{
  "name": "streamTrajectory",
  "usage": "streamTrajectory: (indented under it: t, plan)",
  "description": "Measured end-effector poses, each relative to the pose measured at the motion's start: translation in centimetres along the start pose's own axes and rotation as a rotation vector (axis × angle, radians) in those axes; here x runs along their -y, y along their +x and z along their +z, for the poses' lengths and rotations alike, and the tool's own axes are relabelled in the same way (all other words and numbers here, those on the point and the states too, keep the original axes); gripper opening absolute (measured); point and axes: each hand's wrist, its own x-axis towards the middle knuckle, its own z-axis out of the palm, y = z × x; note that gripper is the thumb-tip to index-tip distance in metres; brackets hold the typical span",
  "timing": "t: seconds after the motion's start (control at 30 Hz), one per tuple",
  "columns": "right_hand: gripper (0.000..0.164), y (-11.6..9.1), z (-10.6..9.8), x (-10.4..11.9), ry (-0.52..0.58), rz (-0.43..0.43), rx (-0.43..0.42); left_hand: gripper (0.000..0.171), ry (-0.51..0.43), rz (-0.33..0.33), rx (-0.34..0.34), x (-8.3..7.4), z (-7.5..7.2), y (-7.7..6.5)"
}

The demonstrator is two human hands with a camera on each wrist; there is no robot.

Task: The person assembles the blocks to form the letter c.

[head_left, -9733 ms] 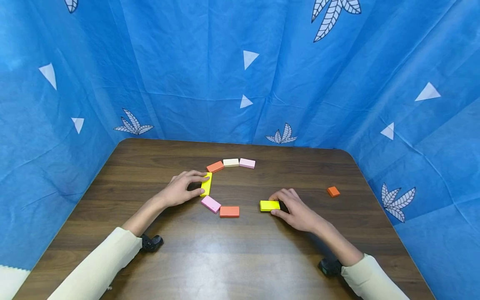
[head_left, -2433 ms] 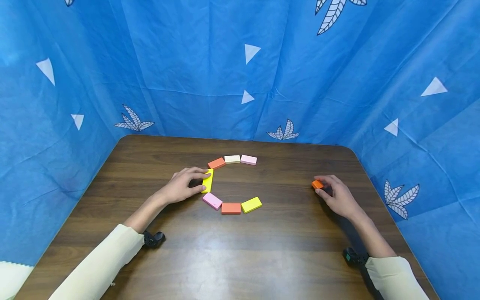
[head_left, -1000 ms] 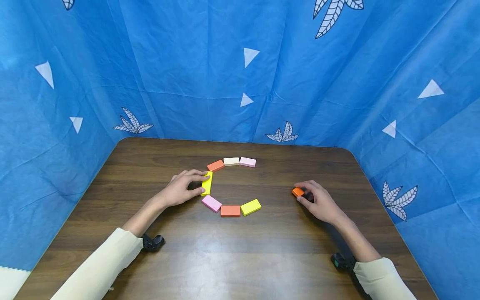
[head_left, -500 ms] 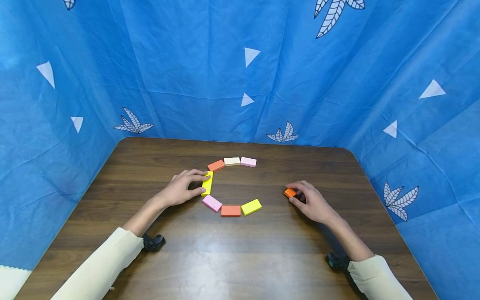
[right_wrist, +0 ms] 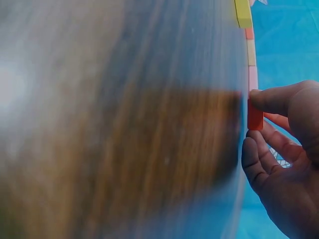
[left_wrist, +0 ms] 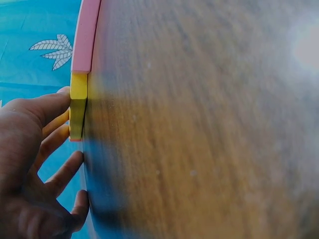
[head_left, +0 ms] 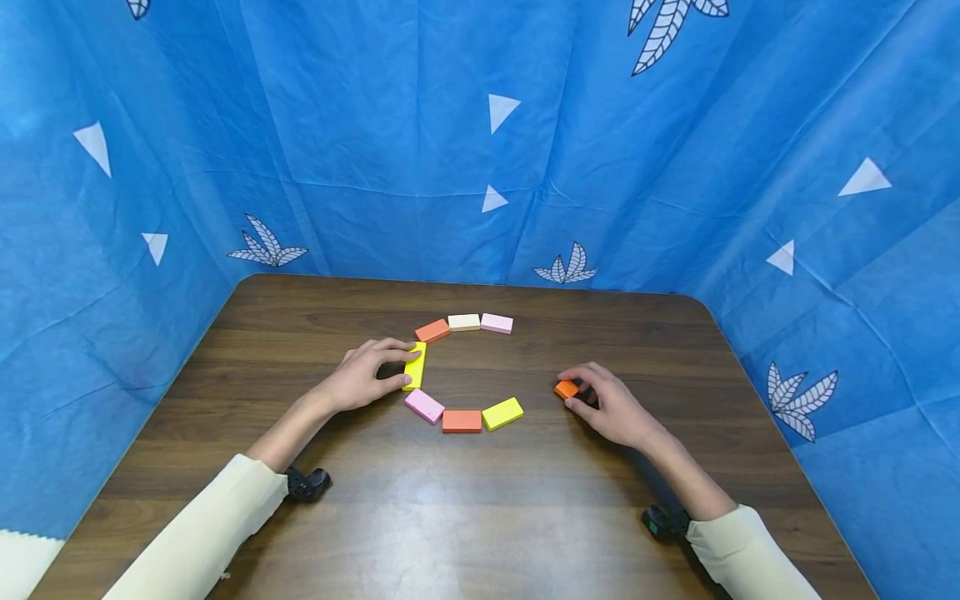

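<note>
In the head view, my left hand [head_left: 363,377] pinches the upright yellow block [head_left: 416,367] at the left of a curved row, thumb near its lower end and fingers near its upper end. Below it are a pink block [head_left: 424,407], a red-orange block [head_left: 462,422] and a second yellow block [head_left: 503,413]. Above it come an orange block [head_left: 432,331], a cream block [head_left: 464,322] and a light pink block [head_left: 497,323]. Right of the row, my right hand [head_left: 611,408] holds a small orange block [head_left: 567,389] between thumb and fingers, also seen in the right wrist view.
A brown wood-grain table [head_left: 450,517] lies under everything, its front part shiny with glare. Blue patterned curtain [head_left: 420,150] encloses the back and both sides. Black wrist devices [head_left: 307,483] sit by both cream sleeves [head_left: 198,525].
The second yellow block went from my right hand into the lower row. My right hand then took the small orange block from the right and carried it left. My left hand stayed put.
</note>
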Motion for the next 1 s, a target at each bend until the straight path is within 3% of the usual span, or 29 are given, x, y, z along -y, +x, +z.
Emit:
streamTrajectory:
  t: [1.0]
  plan:
    - [0.036,1.3,1.6,2.5,-0.012,-0.07,0.067,0.049,-0.014,-0.007,0.008,0.0,-0.1,0.0]
